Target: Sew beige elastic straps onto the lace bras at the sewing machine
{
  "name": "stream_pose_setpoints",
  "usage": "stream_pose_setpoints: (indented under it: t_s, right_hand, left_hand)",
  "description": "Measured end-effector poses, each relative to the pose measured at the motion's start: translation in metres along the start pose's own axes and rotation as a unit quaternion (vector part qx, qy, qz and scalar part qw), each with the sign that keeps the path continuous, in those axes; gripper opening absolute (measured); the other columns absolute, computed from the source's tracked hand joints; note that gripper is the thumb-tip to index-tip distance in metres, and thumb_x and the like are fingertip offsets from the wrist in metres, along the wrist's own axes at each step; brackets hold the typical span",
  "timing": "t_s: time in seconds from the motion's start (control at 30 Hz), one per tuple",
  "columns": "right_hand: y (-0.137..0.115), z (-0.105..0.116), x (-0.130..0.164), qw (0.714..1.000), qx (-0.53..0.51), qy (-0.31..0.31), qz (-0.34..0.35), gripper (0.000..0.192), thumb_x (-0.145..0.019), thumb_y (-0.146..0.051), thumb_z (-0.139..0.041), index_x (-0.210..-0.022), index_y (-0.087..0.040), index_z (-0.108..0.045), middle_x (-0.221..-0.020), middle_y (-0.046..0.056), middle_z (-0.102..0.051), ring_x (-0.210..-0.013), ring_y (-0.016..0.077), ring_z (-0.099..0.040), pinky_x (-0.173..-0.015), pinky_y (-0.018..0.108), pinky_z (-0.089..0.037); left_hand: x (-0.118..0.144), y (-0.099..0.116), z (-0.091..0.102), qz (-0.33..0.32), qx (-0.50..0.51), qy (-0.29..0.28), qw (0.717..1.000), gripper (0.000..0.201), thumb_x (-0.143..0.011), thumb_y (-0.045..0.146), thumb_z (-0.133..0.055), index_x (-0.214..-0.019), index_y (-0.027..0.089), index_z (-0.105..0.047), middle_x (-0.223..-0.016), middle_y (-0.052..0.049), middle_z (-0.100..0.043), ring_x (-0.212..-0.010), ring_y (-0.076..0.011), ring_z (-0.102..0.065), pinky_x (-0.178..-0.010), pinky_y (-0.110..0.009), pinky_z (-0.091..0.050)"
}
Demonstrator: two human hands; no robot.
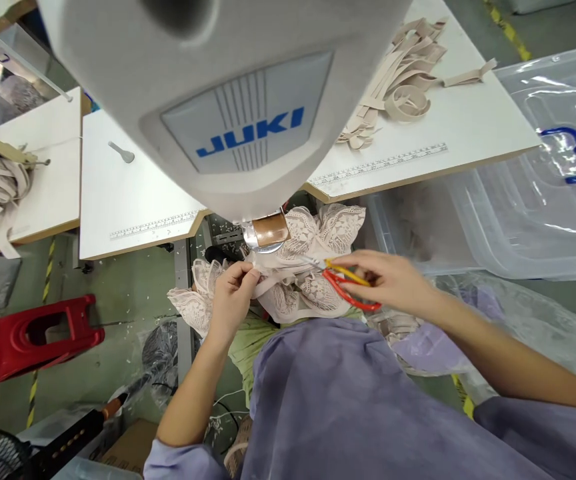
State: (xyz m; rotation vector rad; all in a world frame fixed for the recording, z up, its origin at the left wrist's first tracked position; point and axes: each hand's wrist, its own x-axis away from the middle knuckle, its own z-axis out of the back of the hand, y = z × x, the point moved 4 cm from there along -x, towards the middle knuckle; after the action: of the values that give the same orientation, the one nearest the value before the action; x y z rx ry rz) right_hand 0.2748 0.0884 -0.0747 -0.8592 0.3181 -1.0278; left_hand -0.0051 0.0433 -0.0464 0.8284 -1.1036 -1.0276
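Pinching soft lace garment (pixel 313 267), left hand (pixel 233 293); right hand (pixel 393 280) grips red-handled snips (pixel 351 288)

Loose lavender-grey smock (pixel 348 400) with short sleeves, over a pale green garment (pixel 248 337).

One sewing machine (pixel 228 100). Two hands: left hand (pixel 233 297), right hand (pixel 393 280). One pair of scissors (pixel 348 287). One red stool (pixel 28 340). Two clear bins (pixel 543 200).
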Motion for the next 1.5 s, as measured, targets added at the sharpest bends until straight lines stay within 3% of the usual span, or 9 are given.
stream_pose_setpoints:
  t_s: [0.17,0.23,0.3,0.4,0.53,0.67,1.27,1.4,1.5]
  right_hand:
    - [0.017,0.068,-0.033,0.984,0.105,0.127,-0.072,0.042,-0.087,-0.042,-0.062,-0.122,-0.018,-0.069,-0.108,0.012,-0.073,-0.079,0.0221,-0.065,-0.070,0.034,-0.047]
    - [0.012,0.080,-0.036,0.985,0.088,0.128,-0.080,0.041,-0.083,-0.040,-0.065,-0.119,-0.018,-0.069,-0.099,0.010,-0.074,-0.075,0.0203,-0.064,-0.069,0.033,-0.046]
    - [0.004,0.072,-0.029,0.995,0.041,0.061,-0.063,0.044,-0.080,-0.041,-0.066,-0.117,-0.019,-0.069,-0.087,0.008,-0.072,-0.066,0.0186,-0.061,-0.061,0.032,-0.046]
    - [-0.012,0.037,-0.006,0.999,-0.020,-0.046,-0.002,0.042,-0.081,-0.040,-0.065,-0.118,-0.020,-0.067,-0.085,0.007,-0.070,-0.060,0.0176,-0.058,-0.055,0.031,-0.045]
    - [-0.035,-0.001,0.010,0.996,-0.034,-0.029,0.074,0.033,-0.084,-0.035,-0.067,-0.115,-0.024,-0.067,-0.104,0.008,-0.071,-0.078,0.0205,-0.066,-0.067,0.033,-0.051]
    - [-0.049,-0.016,0.002,0.994,-0.065,-0.019,0.089,0.032,-0.083,-0.033,-0.068,-0.115,-0.026,-0.066,-0.101,0.004,-0.072,-0.076,0.0176,-0.065,-0.066,0.029,-0.049]
    - [-0.049,-0.026,-0.008,0.996,-0.076,-0.036,0.038,0.034,-0.090,-0.038,-0.064,-0.122,-0.029,-0.069,-0.101,0.002,-0.073,-0.069,0.0147,-0.063,-0.060,0.027,-0.047]
    - [-0.027,-0.012,-0.001,0.999,-0.044,-0.025,0.011,0.035,-0.089,-0.044,-0.063,-0.120,-0.029,-0.071,-0.098,0.005,-0.074,-0.065,0.0173,-0.063,-0.057,0.030,-0.047]
    - [0.002,0.019,-0.012,0.999,0.027,0.011,-0.033,0.038,-0.089,-0.046,-0.064,-0.121,-0.026,-0.071,-0.103,0.008,-0.074,-0.071,0.0212,-0.065,-0.062,0.033,-0.048]
  left_hand:
    - [0.001,0.005,0.005,-0.048,-0.077,0.020,0.996,0.023,-0.095,0.037,-0.057,-0.083,0.019,-0.067,-0.073,-0.001,-0.066,-0.066,-0.0135,-0.057,-0.061,-0.023,-0.043]
    - [0.002,0.007,0.006,-0.046,-0.083,0.015,0.995,0.025,-0.096,0.038,-0.056,-0.083,0.019,-0.067,-0.075,-0.001,-0.068,-0.065,-0.0134,-0.058,-0.060,-0.023,-0.043]
    - [0.002,0.009,0.007,-0.041,-0.089,0.014,0.995,0.027,-0.096,0.038,-0.055,-0.083,0.018,-0.068,-0.076,-0.001,-0.068,-0.064,-0.0127,-0.057,-0.059,-0.023,-0.042]
    - [0.002,0.011,0.007,-0.030,-0.092,0.014,0.995,0.028,-0.096,0.038,-0.056,-0.082,0.018,-0.069,-0.077,-0.002,-0.068,-0.067,-0.0125,-0.056,-0.061,-0.022,-0.041]
    - [0.002,0.011,0.004,-0.008,-0.068,0.001,0.998,0.027,-0.094,0.037,-0.059,-0.080,0.018,-0.072,-0.079,-0.002,-0.070,-0.073,-0.0137,-0.059,-0.066,-0.023,-0.042]
    - [0.002,0.010,0.001,0.004,-0.047,-0.006,0.999,0.026,-0.093,0.040,-0.062,-0.086,0.018,-0.074,-0.082,-0.002,-0.072,-0.078,-0.0156,-0.062,-0.070,-0.024,-0.045]
    - [0.002,0.005,0.004,0.023,-0.038,-0.038,0.998,0.027,-0.093,0.038,-0.060,-0.077,0.019,-0.070,-0.075,0.000,-0.066,-0.069,-0.0128,-0.054,-0.062,-0.022,-0.040]
    - [0.000,0.002,0.007,0.027,-0.020,-0.025,0.999,0.026,-0.092,0.041,-0.062,-0.081,0.019,-0.071,-0.078,-0.002,-0.068,-0.071,-0.0145,-0.058,-0.064,-0.024,-0.043]
    - [0.000,0.001,0.011,-0.014,-0.091,0.007,0.996,0.022,-0.093,0.037,-0.059,-0.095,0.019,-0.070,-0.081,-0.003,-0.070,-0.071,-0.0151,-0.060,-0.064,-0.025,-0.044]
